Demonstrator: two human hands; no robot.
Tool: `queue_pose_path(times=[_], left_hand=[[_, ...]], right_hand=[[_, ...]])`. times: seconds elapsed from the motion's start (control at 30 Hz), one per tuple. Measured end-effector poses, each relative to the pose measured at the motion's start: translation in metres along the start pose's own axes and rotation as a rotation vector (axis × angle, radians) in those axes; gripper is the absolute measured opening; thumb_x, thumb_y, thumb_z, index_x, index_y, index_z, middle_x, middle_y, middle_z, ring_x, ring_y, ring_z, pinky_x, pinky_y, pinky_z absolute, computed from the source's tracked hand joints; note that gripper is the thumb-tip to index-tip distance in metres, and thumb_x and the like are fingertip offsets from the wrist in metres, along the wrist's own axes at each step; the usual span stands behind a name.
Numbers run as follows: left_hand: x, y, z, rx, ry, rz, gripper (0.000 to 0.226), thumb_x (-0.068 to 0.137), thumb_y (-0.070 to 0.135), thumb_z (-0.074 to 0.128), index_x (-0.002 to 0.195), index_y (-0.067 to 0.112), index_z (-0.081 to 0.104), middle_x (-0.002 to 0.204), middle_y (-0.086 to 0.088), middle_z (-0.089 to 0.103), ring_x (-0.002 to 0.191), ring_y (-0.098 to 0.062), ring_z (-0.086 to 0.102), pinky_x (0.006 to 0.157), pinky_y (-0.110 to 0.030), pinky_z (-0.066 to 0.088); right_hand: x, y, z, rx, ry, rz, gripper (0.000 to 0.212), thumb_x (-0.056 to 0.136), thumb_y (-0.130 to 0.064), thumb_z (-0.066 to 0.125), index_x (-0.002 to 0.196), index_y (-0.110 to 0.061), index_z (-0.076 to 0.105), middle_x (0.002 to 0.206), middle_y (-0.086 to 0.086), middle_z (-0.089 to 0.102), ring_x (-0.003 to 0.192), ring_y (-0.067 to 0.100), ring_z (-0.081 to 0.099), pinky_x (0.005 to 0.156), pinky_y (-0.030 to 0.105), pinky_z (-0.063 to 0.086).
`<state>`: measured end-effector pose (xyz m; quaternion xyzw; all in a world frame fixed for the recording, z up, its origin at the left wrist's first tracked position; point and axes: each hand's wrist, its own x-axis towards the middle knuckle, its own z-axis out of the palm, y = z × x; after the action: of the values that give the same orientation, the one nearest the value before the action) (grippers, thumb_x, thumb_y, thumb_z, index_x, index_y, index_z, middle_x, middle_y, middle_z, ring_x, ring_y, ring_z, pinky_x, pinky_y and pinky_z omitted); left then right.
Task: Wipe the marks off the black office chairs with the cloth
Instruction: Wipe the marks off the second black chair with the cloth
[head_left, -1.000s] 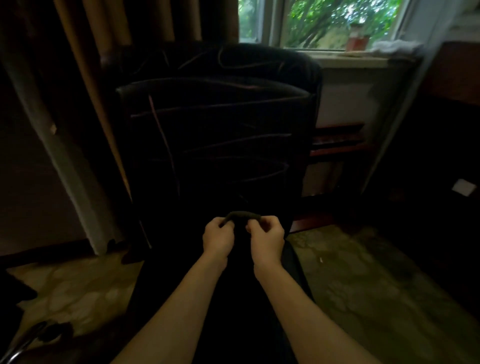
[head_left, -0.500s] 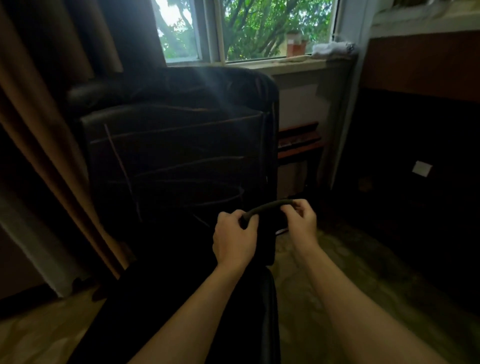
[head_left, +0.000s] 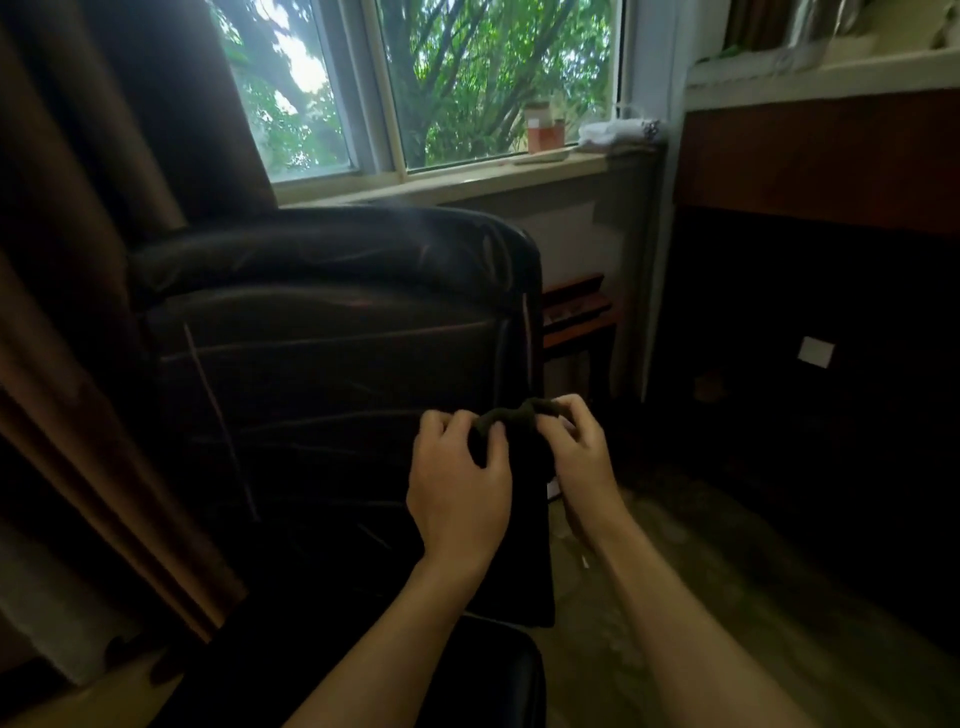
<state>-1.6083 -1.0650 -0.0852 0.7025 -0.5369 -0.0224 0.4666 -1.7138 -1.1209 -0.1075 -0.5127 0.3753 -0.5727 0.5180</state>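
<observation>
A person's left hand (head_left: 460, 488) and right hand (head_left: 582, 447) both pinch a dark, bunched cloth (head_left: 506, 418) in front of the right edge of a black padded leather office chair (head_left: 322, 332), whose backrest carries thin pale marks (head_left: 218, 415), below a window (head_left: 415, 83).

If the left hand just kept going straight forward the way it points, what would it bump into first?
Probably the black chair's backrest: the left hand, holding the dark cloth, points up and forward at its right edge, though depth is hard to judge.
</observation>
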Motion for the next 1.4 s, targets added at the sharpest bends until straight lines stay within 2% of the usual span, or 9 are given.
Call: queue_pose_path(times=[0.1, 0.2, 0.33, 0.53, 0.73, 0.87, 1.03, 1.2, 1.4], left_hand=[[-0.014, 0.004, -0.007, -0.034, -0.038, 0.038, 0.016, 0.096, 0.038, 0.054, 0.087, 0.026, 0.060, 0.086, 0.013, 0.053, 0.081, -0.007, 0.056, 0.066, -0.030, 0.052], [-0.030, 0.011, -0.016, -0.099, -0.047, 0.013, 0.015, 0.096, 0.038, 0.055, 0.088, 0.027, 0.061, 0.083, 0.011, 0.058, 0.077, -0.007, 0.059, 0.067, -0.037, 0.055], [-0.055, 0.026, -0.030, -0.160, -0.072, 0.021, 0.014, 0.095, 0.037, 0.057, 0.085, 0.028, 0.061, 0.081, 0.010, 0.061, 0.072, -0.005, 0.060, 0.064, -0.035, 0.056], [-0.087, 0.042, -0.046, -0.248, -0.108, 0.055, 0.013, 0.095, 0.033, 0.058, 0.082, 0.029, 0.060, 0.077, 0.009, 0.062, 0.063, -0.007, 0.062, 0.055, -0.030, 0.055], [-0.104, 0.047, -0.061, -0.315, -0.186, 0.063, 0.014, 0.095, 0.032, 0.059, 0.081, 0.032, 0.062, 0.073, 0.008, 0.065, 0.062, -0.008, 0.064, 0.056, -0.036, 0.057], [-0.107, 0.058, -0.066, -0.339, -0.182, 0.056, 0.016, 0.094, 0.035, 0.059, 0.080, 0.030, 0.062, 0.073, 0.008, 0.066, 0.067, -0.010, 0.065, 0.062, -0.043, 0.058], [-0.092, 0.080, -0.067, -0.383, -0.126, 0.034, 0.017, 0.094, 0.038, 0.058, 0.084, 0.025, 0.063, 0.076, 0.006, 0.067, 0.073, -0.016, 0.066, 0.068, -0.043, 0.057], [-0.071, 0.092, -0.067, -0.388, -0.125, 0.047, 0.019, 0.094, 0.036, 0.058, 0.084, 0.021, 0.064, 0.079, 0.002, 0.067, 0.078, -0.019, 0.065, 0.073, -0.044, 0.056], [-0.055, 0.097, -0.065, -0.400, -0.091, 0.058, 0.021, 0.095, 0.038, 0.057, 0.085, 0.020, 0.063, 0.079, 0.004, 0.066, 0.079, -0.017, 0.064, 0.075, -0.044, 0.056]], right_hand=[[-0.022, -0.010, -0.013, -0.060, 0.027, -0.020, 0.015, 0.096, -0.011, 0.055, 0.089, 0.001, 0.050, 0.074, 0.009, 0.059, 0.062, 0.019, 0.058, 0.053, 0.028, 0.045], [-0.047, -0.019, -0.026, -0.134, 0.078, -0.044, 0.018, 0.095, -0.011, 0.056, 0.086, 0.002, 0.050, 0.072, 0.010, 0.057, 0.061, 0.021, 0.055, 0.053, 0.033, 0.043], [-0.087, -0.031, -0.040, -0.243, 0.100, -0.083, 0.016, 0.095, -0.012, 0.057, 0.084, -0.004, 0.049, 0.068, 0.008, 0.056, 0.059, 0.023, 0.053, 0.052, 0.038, 0.041], [-0.142, -0.049, -0.049, -0.444, 0.189, -0.238, 0.016, 0.093, -0.010, 0.058, 0.080, -0.012, 0.049, 0.062, -0.001, 0.055, 0.049, 0.008, 0.049, 0.044, 0.024, 0.036], [-0.169, -0.067, -0.057, -0.521, 0.231, -0.271, 0.016, 0.094, -0.013, 0.057, 0.080, -0.012, 0.049, 0.063, 0.005, 0.055, 0.048, 0.013, 0.049, 0.044, 0.032, 0.037], [-0.174, -0.088, -0.060, -0.561, 0.258, -0.326, 0.015, 0.094, -0.013, 0.057, 0.082, -0.010, 0.049, 0.066, 0.002, 0.056, 0.051, 0.005, 0.051, 0.045, 0.024, 0.040], [-0.157, -0.124, -0.057, -0.523, 0.264, -0.350, 0.007, 0.095, -0.011, 0.056, 0.091, -0.009, 0.050, 0.076, -0.001, 0.057, 0.059, -0.004, 0.056, 0.049, 0.014, 0.043], [-0.134, -0.136, -0.058, -0.504, 0.262, -0.324, 0.005, 0.095, -0.014, 0.056, 0.096, -0.010, 0.053, 0.085, -0.003, 0.058, 0.075, 0.003, 0.058, 0.055, 0.008, 0.044], [-0.118, -0.138, -0.058, -0.503, 0.240, -0.390, 0.005, 0.096, -0.015, 0.057, 0.097, -0.012, 0.053, 0.086, -0.004, 0.060, 0.076, 0.002, 0.060, 0.058, 0.010, 0.046]])
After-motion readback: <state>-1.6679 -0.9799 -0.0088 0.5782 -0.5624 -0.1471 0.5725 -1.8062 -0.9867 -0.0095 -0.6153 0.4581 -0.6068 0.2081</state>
